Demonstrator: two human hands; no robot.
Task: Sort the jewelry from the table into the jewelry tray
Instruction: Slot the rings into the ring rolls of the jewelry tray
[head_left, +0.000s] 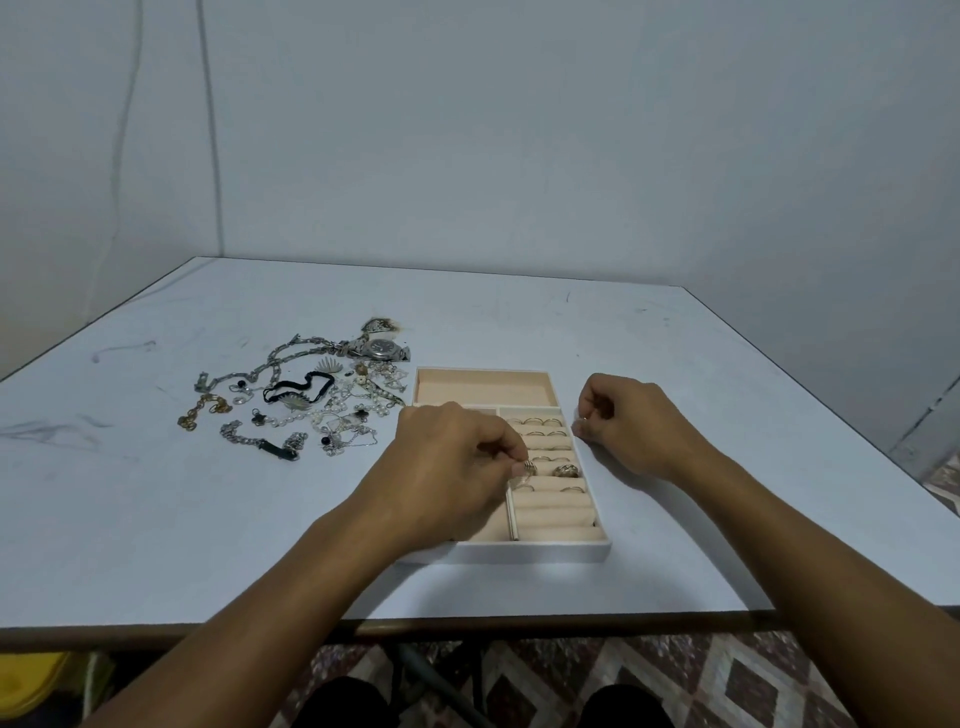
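Our left hand (452, 467) reaches over the jewelry tray (545, 551) from seven o'clock, with thumb and fingertips pinching a thin banded ring (528, 466) just above the padded ring rolls (558, 514) in the tray's right section. A wider ring (566, 471) sits in a slot just at three o'clock of the pinched one. More thin rings (537, 422) stand in the slots toward twelve o'clock. The long compartment (485, 387) across the tray's far end shows only its peach lining.

Our right hand (631, 421) rests on the table (675, 338) at the tray's two o'clock corner, its knuckles touching the outer wall. Its fingers are curled in, and a small glint shows at the fingertips. We cannot tell whether it holds anything.

The unsorted jewelry pile (332, 410) lies on the table at ten o'clock of the tray. In it we see a wristwatch (382, 348) at the far edge, a black band (298, 389) in the middle and a gold chain (202, 410) at its nine o'clock end.
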